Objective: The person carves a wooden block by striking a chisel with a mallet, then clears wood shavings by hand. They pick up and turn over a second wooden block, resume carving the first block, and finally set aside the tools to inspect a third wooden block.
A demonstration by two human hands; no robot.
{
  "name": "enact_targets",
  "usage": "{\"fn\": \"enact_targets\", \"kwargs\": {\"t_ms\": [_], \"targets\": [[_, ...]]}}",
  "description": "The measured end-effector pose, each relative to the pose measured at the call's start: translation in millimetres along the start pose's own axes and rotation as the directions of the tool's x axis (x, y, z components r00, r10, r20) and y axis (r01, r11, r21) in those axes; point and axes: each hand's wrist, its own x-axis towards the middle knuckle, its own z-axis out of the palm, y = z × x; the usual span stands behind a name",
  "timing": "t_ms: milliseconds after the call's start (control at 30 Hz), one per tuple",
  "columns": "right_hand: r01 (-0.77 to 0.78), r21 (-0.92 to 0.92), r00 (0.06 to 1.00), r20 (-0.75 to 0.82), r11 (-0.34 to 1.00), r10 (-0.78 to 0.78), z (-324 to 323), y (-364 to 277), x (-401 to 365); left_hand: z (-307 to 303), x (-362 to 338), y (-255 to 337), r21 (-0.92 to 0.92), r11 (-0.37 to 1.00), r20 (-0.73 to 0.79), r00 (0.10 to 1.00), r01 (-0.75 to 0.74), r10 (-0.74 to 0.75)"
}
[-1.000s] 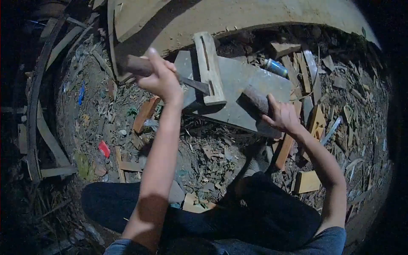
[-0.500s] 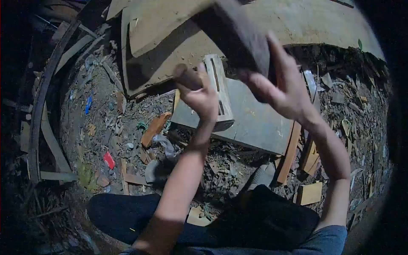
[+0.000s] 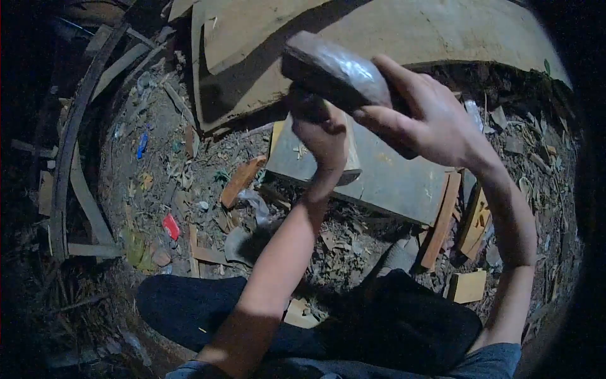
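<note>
My right hand point(image 3: 435, 120) grips a dark wooden block point(image 3: 338, 69) with a shiny worn face, thumb below and fingers over its side. The far part of the block overlaps the top of a chisel handle point(image 3: 306, 106) in this view. Around that round brown handle my left hand point(image 3: 325, 139) is closed; the blade is hidden. Beneath the left hand lies a pale length of wood point(image 3: 351, 165), its slotted face now mostly covered by the hand. The wood rests on a flat grey board point(image 3: 398, 180).
Large sheets of board point(image 3: 467, 31) lie beyond. Wood offcuts point(image 3: 442, 221), a red scrap point(image 3: 170, 227) and a blue scrap point(image 3: 142, 145) are scattered over littered ground. Long curved strips point(image 3: 60, 189) stand at the left. My dark-clothed legs point(image 3: 404, 309) are at the front.
The block in my right hand has come down and tilted, bringing it over the chisel handle. My left hand appears farther right and now hides the slots. The view has shifted slightly.
</note>
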Motion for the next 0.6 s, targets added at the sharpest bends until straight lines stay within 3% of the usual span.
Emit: {"fn": "enact_targets", "kwargs": {"t_ms": [33, 67, 100, 133, 200, 233, 267, 333, 367, 400, 433, 467, 533, 600], "targets": [[0.001, 0.002, 1.0, 0.001, 1.0, -0.001, 7, 9, -4, 1, 8, 2, 0.482, 0.796, 0.099, 0.925, -0.366, 0.366], [-0.108, 0.336, 0.994, 0.016, 0.936, 0.109, 14, 18, -10, -2, 11, 6, 0.774, 0.267, 0.346, 0.737, -0.574, 0.581], [-0.211, 0.624, 0.974, 0.068, 0.753, 0.216, 22, 27, -17, -6, 11, 20, 0.825, 0.359, 0.223, 0.835, -0.437, 0.503], [-0.242, 0.656, 0.957, 0.038, 0.714, 0.289, 30, 38, -24, -10, 9, 35, 0.852, 0.44, 0.093, 0.909, -0.283, 0.406], [-0.522, 0.659, 0.842, 0.295, 0.542, 0.453, 38, 67, -39, -22, 14, 57, 0.794, 0.606, -0.23, 0.901, -0.044, 0.367], [-0.664, 0.619, 0.734, 0.431, 0.42, 0.525, 42, 80, -47, -44, 20, 63, 0.759, 0.651, -0.298, 0.875, -0.025, 0.381], [-0.666, 0.605, 0.72, 0.366, 0.436, 0.59, 64, 107, -61, -63, 25, 66, 0.719, 0.695, -0.37, 0.842, -0.009, 0.392], [-0.724, 0.637, 0.634, 0.463, 0.265, 0.619, 80, 130, -84, -58, 17, 77, 0.636, 0.766, -0.495, 0.811, 0.094, 0.311], [-0.733, 0.629, 0.624, 0.471, 0.258, 0.624, 92, 145, -96, -69, 18, 84, 0.619, 0.777, -0.471, 0.845, 0.111, 0.254], [-0.765, 0.543, 0.613, 0.449, 0.347, 0.65, 106, 162, -109, -74, 21, 89, 0.586, 0.797, -0.476, 0.858, 0.144, 0.195], [-0.783, 0.449, 0.61, 0.42, 0.431, 0.672, 120, 176, -120, -73, 26, 92, 0.497, 0.853, -0.496, 0.858, 0.157, 0.131], [-0.786, 0.449, 0.605, 0.423, 0.424, 0.674, 133, 187, -133, -66, 32, 94, 0.404, 0.899, -0.506, 0.86, 0.172, 0.063], [-0.643, 0.39, 0.764, 0.269, 0.66, 0.586, 150, 202, -155, -44, 41, 99, 0.425, 0.85, -0.467, 0.88, 0.31, -0.088], [-0.635, 0.36, 0.772, 0.254, 0.684, 0.583, 139, 195, -154, -24, 50, 97, 0.486, 0.803, -0.406, 0.903, 0.345, -0.142]]}}
